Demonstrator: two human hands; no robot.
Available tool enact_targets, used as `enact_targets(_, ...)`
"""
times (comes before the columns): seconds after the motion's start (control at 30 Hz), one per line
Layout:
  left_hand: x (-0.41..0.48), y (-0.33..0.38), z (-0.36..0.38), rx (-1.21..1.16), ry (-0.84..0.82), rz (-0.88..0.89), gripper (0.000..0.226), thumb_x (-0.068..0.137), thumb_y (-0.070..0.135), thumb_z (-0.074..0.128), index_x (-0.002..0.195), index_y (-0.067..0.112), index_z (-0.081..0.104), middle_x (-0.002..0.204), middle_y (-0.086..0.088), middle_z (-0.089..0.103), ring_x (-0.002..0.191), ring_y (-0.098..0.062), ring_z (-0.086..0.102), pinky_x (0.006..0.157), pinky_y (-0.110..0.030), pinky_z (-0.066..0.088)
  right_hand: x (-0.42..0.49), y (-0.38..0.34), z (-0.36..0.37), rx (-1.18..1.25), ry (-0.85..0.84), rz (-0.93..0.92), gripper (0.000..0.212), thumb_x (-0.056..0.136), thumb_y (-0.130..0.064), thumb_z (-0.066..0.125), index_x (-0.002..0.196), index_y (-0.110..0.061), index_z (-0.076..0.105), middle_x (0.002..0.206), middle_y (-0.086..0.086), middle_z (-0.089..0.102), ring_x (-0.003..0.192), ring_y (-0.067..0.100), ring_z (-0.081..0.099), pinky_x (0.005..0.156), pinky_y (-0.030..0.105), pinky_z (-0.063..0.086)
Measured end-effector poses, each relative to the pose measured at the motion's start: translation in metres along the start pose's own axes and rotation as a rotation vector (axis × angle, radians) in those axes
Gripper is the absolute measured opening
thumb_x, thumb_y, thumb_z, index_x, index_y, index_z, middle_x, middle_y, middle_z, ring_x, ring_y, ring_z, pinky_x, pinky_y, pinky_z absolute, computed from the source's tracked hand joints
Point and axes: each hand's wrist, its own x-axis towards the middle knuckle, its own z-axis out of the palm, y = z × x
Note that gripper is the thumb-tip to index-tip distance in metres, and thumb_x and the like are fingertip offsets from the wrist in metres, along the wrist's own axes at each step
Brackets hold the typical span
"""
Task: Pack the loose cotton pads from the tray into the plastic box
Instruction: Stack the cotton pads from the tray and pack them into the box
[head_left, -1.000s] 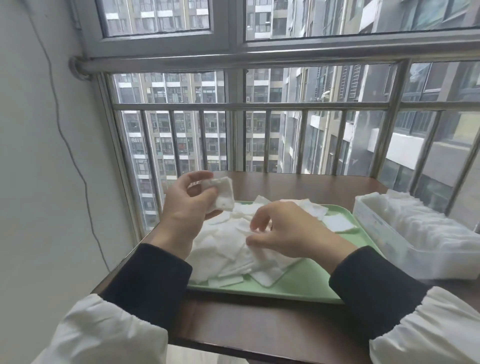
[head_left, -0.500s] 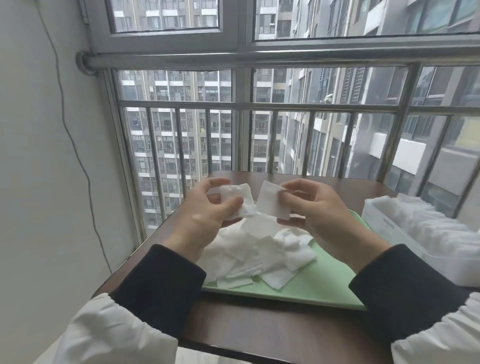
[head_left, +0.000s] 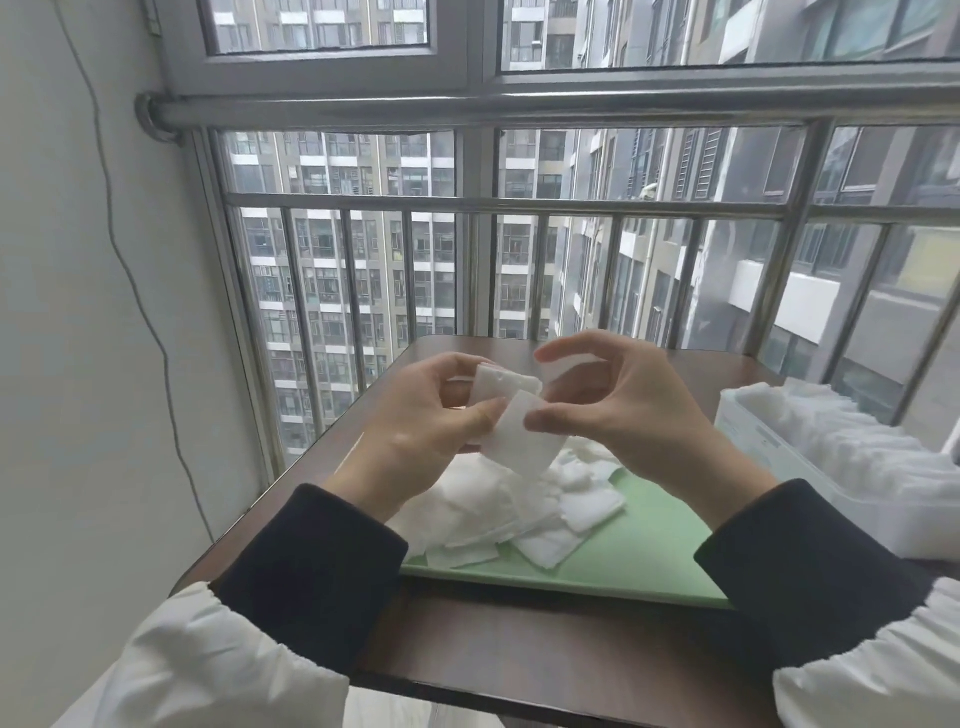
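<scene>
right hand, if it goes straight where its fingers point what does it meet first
The right hand points leftward at the cotton pads pinched in the left hand; it likely meets those first, though depth is unclear.

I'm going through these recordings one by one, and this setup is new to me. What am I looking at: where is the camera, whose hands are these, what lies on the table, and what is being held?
There is no machine. A person works with bare hands, and the one camera sits on their head, looking forward and down. On the table lies a green tray with a heap of loose pads. To its right stands a plastic box holding rows of pads. The left hand grips a small stack of pads, and the right hand pinches a single pad next to it.
</scene>
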Motion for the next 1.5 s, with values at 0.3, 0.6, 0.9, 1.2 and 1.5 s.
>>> enact_targets(0.3,-0.003,0.002,0.006,0.028,-0.109,0.026,0.014,0.093,-0.001,0.066,0.1,0.009,0.074,0.092,-0.01,0.079,0.083,-0.02,0.076,0.065,-0.025,0.059,0.0,-0.004,0.002,-0.087,0.09,-0.114,0.057,0.058,-0.021,0.094,0.108,-0.017,0.066,0.074,-0.004,0.076,0.068,0.013,0.074,0.065,0.019,0.056)
enact_targets(0.6,-0.004,0.002,0.006,-0.006,-0.157,0.012,0.021,0.093,0.029,0.062,0.102,0.019,0.077,0.097,-0.005,0.078,0.093,-0.02,0.075,0.071,-0.029,0.061,0.003,0.004,0.004,-0.035,0.155,-0.009,0.052,0.063,-0.028,0.092,0.108,-0.019,0.068,0.077,-0.001,0.074,0.067,0.012,0.07,0.065,0.02,0.055)
enact_targets(0.9,-0.004,0.002,0.006,-0.022,-0.127,0.02,0.021,0.089,0.013,0.074,0.11,0.015,0.073,0.097,-0.009,0.078,0.09,-0.021,0.076,0.069,-0.027,0.06,0.006,0.013,0.013,-0.225,0.294,-0.027,0.035,0.073,-0.043,0.085,0.093,-0.02,0.068,0.069,-0.003,0.064,0.054,0.0,0.053,0.054,0.018,0.046)
enact_targets(1.2,0.008,-0.011,-0.011,-0.205,0.299,-0.082,0.022,0.088,-0.003,0.064,0.1,0.014,0.071,0.089,-0.005,0.075,0.084,-0.024,0.075,0.067,-0.029,0.06,0.007,0.025,0.014,-0.396,-0.06,0.247,0.034,0.088,-0.015,0.061,0.119,-0.027,0.061,0.105,-0.011,0.064,0.091,0.007,0.063,0.08,0.027,0.053)
enact_targets(1.5,0.009,-0.014,-0.01,-0.155,0.305,-0.093,0.022,0.089,-0.001,0.064,0.1,0.017,0.071,0.092,-0.005,0.076,0.083,-0.022,0.075,0.068,-0.031,0.061,0.008,0.037,0.02,-0.572,-0.157,0.245,0.044,0.087,-0.031,0.068,0.129,-0.03,0.056,0.106,-0.016,0.061,0.085,-0.001,0.059,0.067,0.015,0.049)
